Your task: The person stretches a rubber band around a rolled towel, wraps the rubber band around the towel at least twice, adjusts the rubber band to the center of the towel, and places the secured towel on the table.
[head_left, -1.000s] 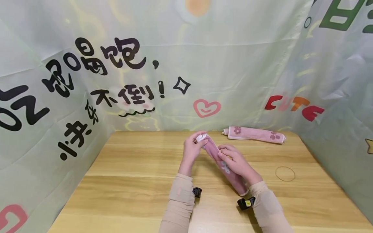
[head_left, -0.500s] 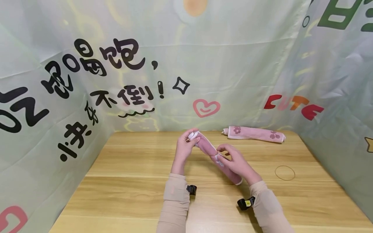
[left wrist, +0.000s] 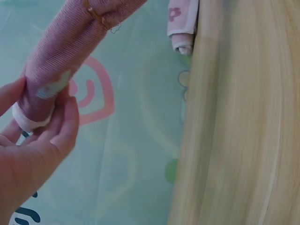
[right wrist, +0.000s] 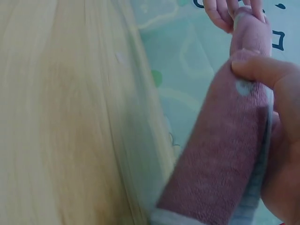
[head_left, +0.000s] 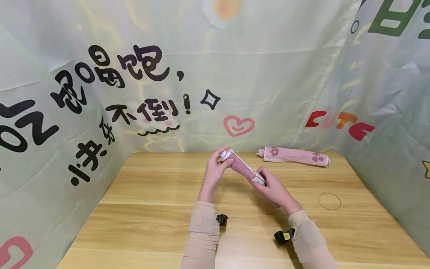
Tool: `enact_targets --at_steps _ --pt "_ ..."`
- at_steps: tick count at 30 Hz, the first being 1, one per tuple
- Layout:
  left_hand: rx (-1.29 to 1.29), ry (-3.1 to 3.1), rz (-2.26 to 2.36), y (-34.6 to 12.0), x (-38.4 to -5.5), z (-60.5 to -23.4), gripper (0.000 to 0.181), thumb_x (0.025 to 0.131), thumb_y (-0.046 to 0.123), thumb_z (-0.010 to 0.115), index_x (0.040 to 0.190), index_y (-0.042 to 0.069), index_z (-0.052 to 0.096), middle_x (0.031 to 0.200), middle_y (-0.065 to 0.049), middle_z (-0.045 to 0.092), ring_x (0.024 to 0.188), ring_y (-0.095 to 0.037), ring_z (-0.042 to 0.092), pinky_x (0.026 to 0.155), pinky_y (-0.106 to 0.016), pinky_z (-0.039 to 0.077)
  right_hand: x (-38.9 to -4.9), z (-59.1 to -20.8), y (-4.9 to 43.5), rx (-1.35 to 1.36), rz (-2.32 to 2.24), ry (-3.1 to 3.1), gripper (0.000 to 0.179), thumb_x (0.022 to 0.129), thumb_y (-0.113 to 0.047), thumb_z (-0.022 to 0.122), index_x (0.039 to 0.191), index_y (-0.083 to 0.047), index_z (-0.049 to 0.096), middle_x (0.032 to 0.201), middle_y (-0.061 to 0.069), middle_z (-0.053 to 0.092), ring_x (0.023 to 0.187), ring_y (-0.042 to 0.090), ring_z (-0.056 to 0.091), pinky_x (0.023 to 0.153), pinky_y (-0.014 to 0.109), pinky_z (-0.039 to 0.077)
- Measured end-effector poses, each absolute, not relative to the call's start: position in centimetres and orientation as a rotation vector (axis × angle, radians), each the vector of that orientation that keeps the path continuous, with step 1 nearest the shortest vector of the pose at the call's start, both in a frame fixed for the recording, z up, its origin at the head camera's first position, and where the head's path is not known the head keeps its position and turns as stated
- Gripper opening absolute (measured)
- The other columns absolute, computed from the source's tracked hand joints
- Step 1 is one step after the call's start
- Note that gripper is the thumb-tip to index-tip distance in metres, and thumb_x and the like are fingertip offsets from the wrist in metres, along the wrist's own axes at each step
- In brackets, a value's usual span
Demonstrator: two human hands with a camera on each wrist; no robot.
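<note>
A rolled dark pink towel (head_left: 240, 166) with white edging slants above the table. My left hand (head_left: 215, 170) grips its upper end between thumb and fingers, where the white coiled edge shows. Around its middle my right hand (head_left: 270, 186) is curled; in the right wrist view the thumb (right wrist: 262, 68) presses on the towel near a pale printed patch. A brown elastic band (left wrist: 96, 14) circles the roll in the left wrist view, and the towel narrows there. The lower end of the roll is mostly hidden behind the right hand in the head view.
A second rolled towel (head_left: 293, 155), lighter pink with flower prints, lies at the back right of the wooden table (head_left: 147, 216). One loose thin elastic band (head_left: 329, 201) lies at the right. Printed cloth (head_left: 279, 82) hangs behind and at both sides.
My left hand has moved slightly left and up with the towel's end. The right hand has gone from fingertips at the towel's middle to a fuller grip around it; the lower end has risen.
</note>
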State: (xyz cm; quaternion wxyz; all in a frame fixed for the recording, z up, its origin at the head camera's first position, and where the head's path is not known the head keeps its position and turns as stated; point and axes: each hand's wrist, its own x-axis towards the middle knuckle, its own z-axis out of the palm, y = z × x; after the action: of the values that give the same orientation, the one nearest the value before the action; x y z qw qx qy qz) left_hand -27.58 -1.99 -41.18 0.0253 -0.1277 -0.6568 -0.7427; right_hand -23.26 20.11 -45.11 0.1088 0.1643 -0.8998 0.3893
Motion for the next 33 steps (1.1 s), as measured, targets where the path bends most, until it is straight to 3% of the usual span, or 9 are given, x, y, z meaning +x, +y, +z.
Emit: enact_targets --at_steps 5,9,13,21,27,29,33 --pt "-0.296 -2.211 -2.112 -1.4 -27.5 -41.4 0.055 0.089 0.014 0.07 0.141 0.019 0.052 0.138 -0.015 0.054 0.096 -0.023 0.066 0.077 -0.027 0.056 -23.4 -45.2 20.2 0.425 0.993 -2.623 0.027 0.086 -0.017 0.072 0.104 -0.01 0.054 0.088 0.005 0.06 0.075 0.016 0.052 0.067 0.032 0.044" --pt "-0.203 -2.297 -2.004 -1.0 -27.6 -41.6 0.059 0.087 0.024 0.073 0.142 0.019 0.051 0.133 -0.017 0.058 0.082 -0.021 0.067 0.07 -0.03 0.057 -23.4 -45.0 20.2 0.422 0.881 -2.569 0.028 0.081 -0.012 0.074 0.102 -0.009 0.055 0.09 0.007 0.058 0.076 0.018 0.052 0.067 0.035 0.046" --pt "-0.131 -2.311 -1.993 -0.6 -27.4 -41.6 0.058 0.087 0.03 0.073 0.139 0.019 0.052 0.132 -0.016 0.058 0.08 -0.018 0.066 0.071 -0.031 0.059 -23.4 -45.0 20.2 0.446 0.767 -2.521 0.029 0.077 -0.008 0.076 0.099 -0.009 0.057 0.093 0.008 0.058 0.078 0.021 0.055 0.068 0.04 0.05" --pt "-0.064 -2.187 -2.123 -0.6 -27.4 -41.5 0.041 0.087 0.009 0.07 0.127 0.013 0.061 0.124 -0.014 0.056 0.093 -0.018 0.063 0.072 -0.025 0.058 -23.5 -45.1 19.9 0.56 0.715 -2.525 0.034 0.076 -0.013 0.082 0.098 -0.01 0.056 0.092 0.005 0.057 0.078 0.017 0.053 0.069 0.037 0.05" --pt "-0.111 -2.152 -2.205 -1.2 -27.6 -41.4 0.036 0.086 0.004 0.067 0.121 0.012 0.062 0.126 -0.013 0.055 0.103 -0.02 0.06 0.076 -0.025 0.056 -23.1 -44.8 19.9 0.555 0.871 -2.573 0.015 0.092 -0.026 0.067 0.098 -0.016 0.058 0.093 -0.001 0.058 0.081 0.011 0.051 0.07 0.03 0.048" --pt "-0.145 -2.133 -2.232 -1.4 -27.6 -41.4 0.035 0.086 0.002 0.066 0.12 0.011 0.062 0.129 -0.013 0.055 0.105 -0.021 0.059 0.076 -0.025 0.056 -23.0 -44.7 19.9 0.558 0.91 -2.537 0.009 0.096 -0.022 0.062 0.103 -0.016 0.061 0.094 -0.001 0.06 0.083 0.011 0.053 0.072 0.032 0.05" --pt "-0.212 -2.099 -2.276 -1.5 -27.5 -41.2 0.035 0.085 0.001 0.064 0.119 0.01 0.062 0.13 -0.013 0.054 0.105 -0.021 0.059 0.077 -0.025 0.055 -23.1 -44.8 20.0 0.641 0.907 -2.411 0.021 0.093 -0.009 0.065 0.112 -0.015 0.067 0.102 0.001 0.066 0.091 0.015 0.06 0.077 0.04 0.055"
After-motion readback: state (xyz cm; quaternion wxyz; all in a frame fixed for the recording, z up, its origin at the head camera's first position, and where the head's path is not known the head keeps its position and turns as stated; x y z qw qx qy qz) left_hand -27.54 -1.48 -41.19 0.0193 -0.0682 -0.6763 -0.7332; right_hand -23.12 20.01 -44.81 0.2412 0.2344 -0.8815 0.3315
